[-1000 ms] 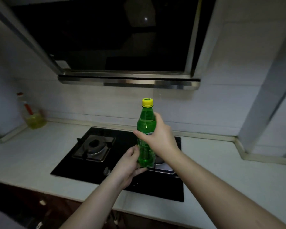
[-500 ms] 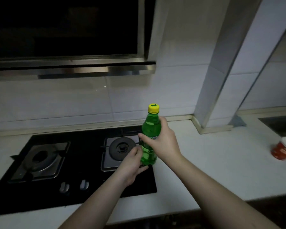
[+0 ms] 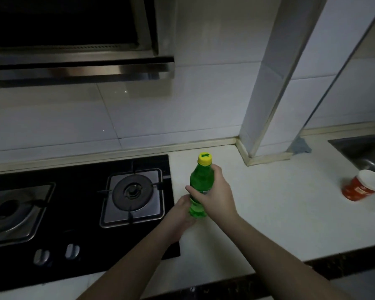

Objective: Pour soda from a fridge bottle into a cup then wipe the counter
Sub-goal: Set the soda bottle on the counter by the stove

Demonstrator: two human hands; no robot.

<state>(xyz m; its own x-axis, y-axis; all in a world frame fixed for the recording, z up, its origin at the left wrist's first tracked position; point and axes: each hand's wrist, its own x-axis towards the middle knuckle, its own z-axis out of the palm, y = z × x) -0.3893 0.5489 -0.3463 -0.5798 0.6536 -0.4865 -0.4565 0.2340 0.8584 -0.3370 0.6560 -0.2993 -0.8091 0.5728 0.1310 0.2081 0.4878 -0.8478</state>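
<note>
Both hands are closing our grip on the green soda bottle (image 3: 200, 187): our left hand (image 3: 180, 215) is cupping its base from the stove side, and our right hand (image 3: 214, 194) is wrapping its middle, thumb across the front. We are holding the bottle upright, long axis near vertical, just right of the black hob (image 3: 78, 213), over the white surface (image 3: 268, 224); whether its base is touching down we cannot tell. Its yellow cap (image 3: 204, 158) is on, and green liquid is showing through most of the body.

Moving right, the red paper cup (image 3: 364, 185) is standing well apart from the bottle, near the sink (image 3: 359, 148), on our right hand's side. Its white inside is looking empty to us. So we are judging that the bottle must travel right before pouring, with the cap coming off first. A bluish cloth (image 3: 300, 146) is lying by the pillar's foot, behind the cup, likely for the wipe.
</note>
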